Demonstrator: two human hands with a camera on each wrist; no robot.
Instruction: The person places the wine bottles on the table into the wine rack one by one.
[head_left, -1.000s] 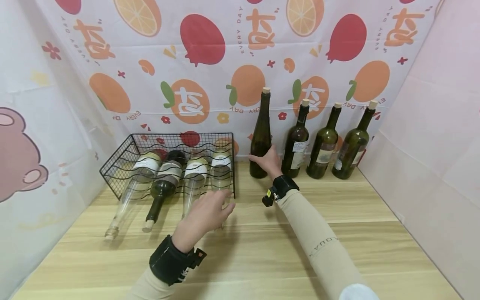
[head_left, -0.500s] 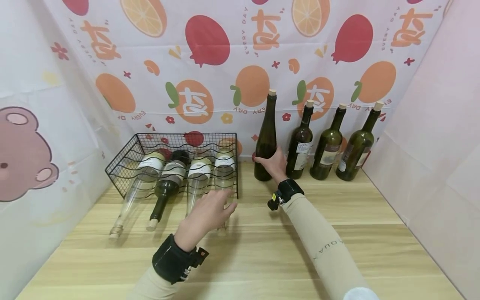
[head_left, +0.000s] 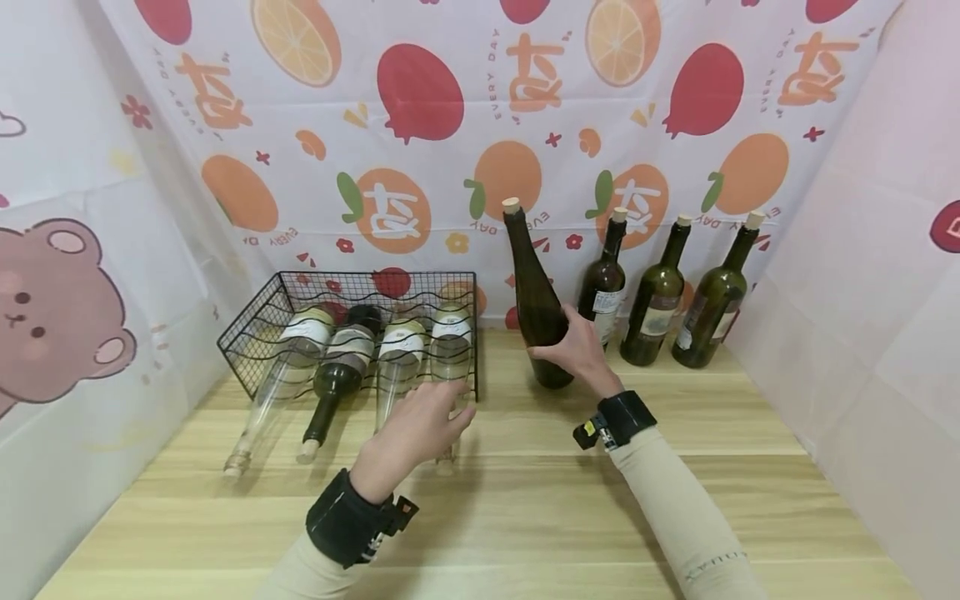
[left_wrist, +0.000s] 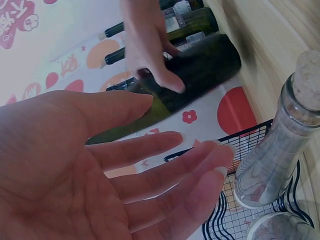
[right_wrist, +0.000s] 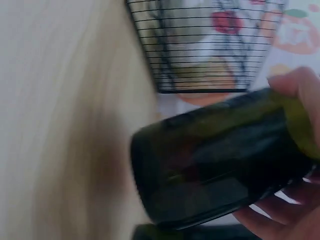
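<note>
Tipped from upright and nearer the person, the tall bottle (head_left: 538,302) leans left between the wire rack (head_left: 360,282) and 3 standing bottles (head_left: 651,312). Its glass is dark green and glossy, its neck long and tapering, its cork (head_left: 511,205) pale. The right grip (head_left: 579,350) holds its lower body; the left grip (head_left: 412,427) is relaxed, wide.

Beyond the left hand (head_left: 416,429) stands the wire rack (head_left: 255,333), holding four lying bottles (head_left: 337,379), necks toward the person; the two rightmost lie nearest that hand. To the rack's right, the right hand (head_left: 577,354) grips a tilted bottle (head_left: 542,310). Three upright bottles (head_left: 651,317) line the table (head_left: 525,517) behind and right of it, before the cloth (head_left: 315,133).
</note>
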